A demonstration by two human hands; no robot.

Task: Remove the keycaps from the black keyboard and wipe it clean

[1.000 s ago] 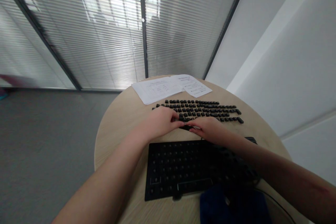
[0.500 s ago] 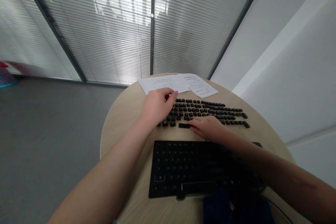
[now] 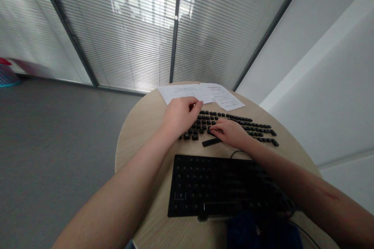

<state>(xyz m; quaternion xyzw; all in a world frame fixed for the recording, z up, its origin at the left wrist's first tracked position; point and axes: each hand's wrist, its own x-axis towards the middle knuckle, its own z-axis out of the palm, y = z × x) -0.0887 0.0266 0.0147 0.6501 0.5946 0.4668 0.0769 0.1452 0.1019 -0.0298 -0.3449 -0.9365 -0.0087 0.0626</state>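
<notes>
Black keycaps (image 3: 208, 123), illegibly printed papers (image 3: 228, 100)

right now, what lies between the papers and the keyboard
In the head view, rows of loose keycaps, a long black key and a loop of cable lie there; the left hand and right hand hide some keycaps.
</notes>
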